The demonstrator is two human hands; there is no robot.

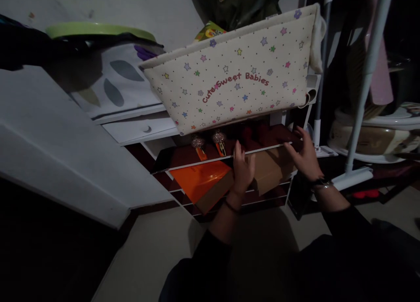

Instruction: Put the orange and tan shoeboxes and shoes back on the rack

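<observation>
My left hand (243, 170) is at the front edge of a dark red shelf board (179, 157), fingers up and thumb apart, with nothing seen in it. To its right, my right hand (306, 156) reaches the board's right end, its fingers spread and its thumb at the edge. On the board stands a pair of orange shoes (220, 143) with sparkly ornaments. Dark red items (251, 135), hard to make out, sit behind my left hand. Below are an orange box (200, 179) and a brown cardboard box (269, 170), both tilted outward.
A cream fabric bin (236, 74) printed with stars and "Cute Sweet Babies" overhangs the shelf. A white drawer (141, 128) is at left, under a leaf-patterned cover (121, 81) and a green rim (98, 29). At right stand a mop (352, 177) and stacked basins (348, 138).
</observation>
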